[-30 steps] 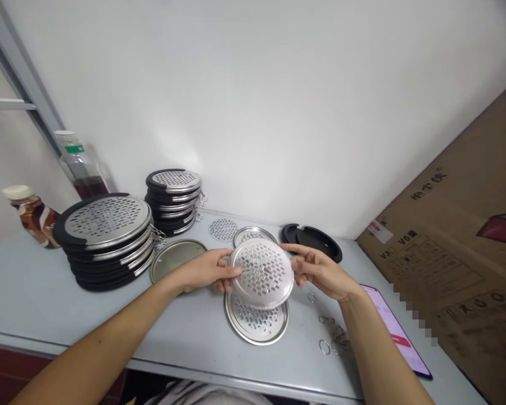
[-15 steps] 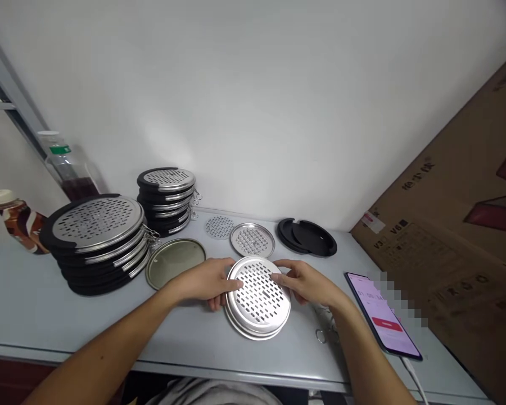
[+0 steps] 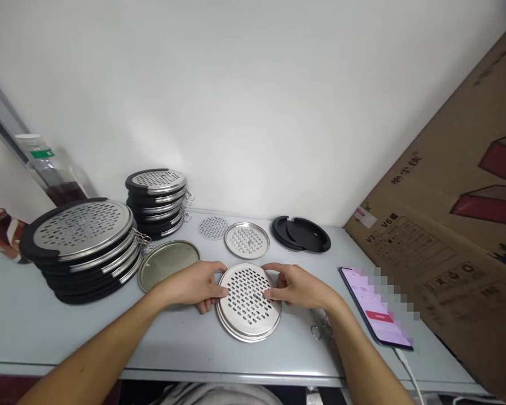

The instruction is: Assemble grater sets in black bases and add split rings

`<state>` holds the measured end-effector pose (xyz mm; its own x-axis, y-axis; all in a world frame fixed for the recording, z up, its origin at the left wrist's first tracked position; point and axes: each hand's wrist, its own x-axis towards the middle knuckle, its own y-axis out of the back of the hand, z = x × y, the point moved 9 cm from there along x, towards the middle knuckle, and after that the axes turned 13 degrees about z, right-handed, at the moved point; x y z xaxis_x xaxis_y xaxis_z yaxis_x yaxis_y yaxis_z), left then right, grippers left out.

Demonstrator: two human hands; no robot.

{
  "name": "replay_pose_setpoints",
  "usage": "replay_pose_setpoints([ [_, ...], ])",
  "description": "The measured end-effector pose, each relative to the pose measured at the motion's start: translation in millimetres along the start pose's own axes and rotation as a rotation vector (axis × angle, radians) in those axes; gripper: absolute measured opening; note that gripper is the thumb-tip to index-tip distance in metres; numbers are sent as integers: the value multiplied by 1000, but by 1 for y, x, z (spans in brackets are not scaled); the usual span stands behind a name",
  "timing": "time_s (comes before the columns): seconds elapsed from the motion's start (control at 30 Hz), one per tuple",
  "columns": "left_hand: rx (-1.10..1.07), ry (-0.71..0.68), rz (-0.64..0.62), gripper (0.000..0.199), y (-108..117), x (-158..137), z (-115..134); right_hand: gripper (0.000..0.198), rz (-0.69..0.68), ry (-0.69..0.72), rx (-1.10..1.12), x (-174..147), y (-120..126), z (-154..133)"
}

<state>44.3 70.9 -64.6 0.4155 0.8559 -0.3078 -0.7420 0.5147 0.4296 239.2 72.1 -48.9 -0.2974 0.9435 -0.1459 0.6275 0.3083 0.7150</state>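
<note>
A round silver metal case with a slotted face [image 3: 249, 306] lies at the front middle of the table, a wider rim showing under it. My left hand [image 3: 196, 286] grips its left edge, thumb on the slotted face and fingers curled at the side. On the opposite edge my right hand [image 3: 293, 286] holds it, thumb pressed on the face. Behind it rest a round metal lid with a perforated disc [image 3: 247, 240] and a loose slotted disc [image 3: 213, 228]. Beside my left wrist lies a plain greenish metal lid [image 3: 166, 261], partly covered by that hand.
Two stacks of finished-looking black-rimmed round cases [image 3: 84, 247] [image 3: 157, 197] stand at the left. Black ring covers [image 3: 310, 235] lie near the wall. Small metal rings [image 3: 316, 332] sit by my right forearm. A phone [image 3: 377, 315], bottles [image 3: 59, 180] and a cardboard box [image 3: 425, 270] flank the table.
The silver case has been tilted down flatter onto the table between my hands. Both hands keep their hold at its edges. The view has shifted slightly.
</note>
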Motion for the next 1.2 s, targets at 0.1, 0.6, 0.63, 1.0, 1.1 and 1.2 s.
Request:
replay_pose_setpoints([
  [0.1, -5, 9, -21, 58, -1, 1, -3, 76, 13, 45, -41, 0, 1, -4],
  [0.6, -44, 107, -142, 77, -9, -4, 0, 92, -53, 46, -14, -1, -13, -8],
  [0.63, -47, 112, -148, 77, -10, -5, 2, 92, -47, 45, -5, 0, -13, -8],
  [1.0, -63, 94, -114, 84, 0, 7, -7, 93, -12, 42, 41, 7, -14, -10],
  [1.1, 53, -35, -19, 73, 11, 9, -1, 89, 12, 68, 51, 7, -11, -13],
  [1.2, 238, -232, 147, 62, 22, 6, 19, 86, 25, 94, 74, 7, -9, -13],
])
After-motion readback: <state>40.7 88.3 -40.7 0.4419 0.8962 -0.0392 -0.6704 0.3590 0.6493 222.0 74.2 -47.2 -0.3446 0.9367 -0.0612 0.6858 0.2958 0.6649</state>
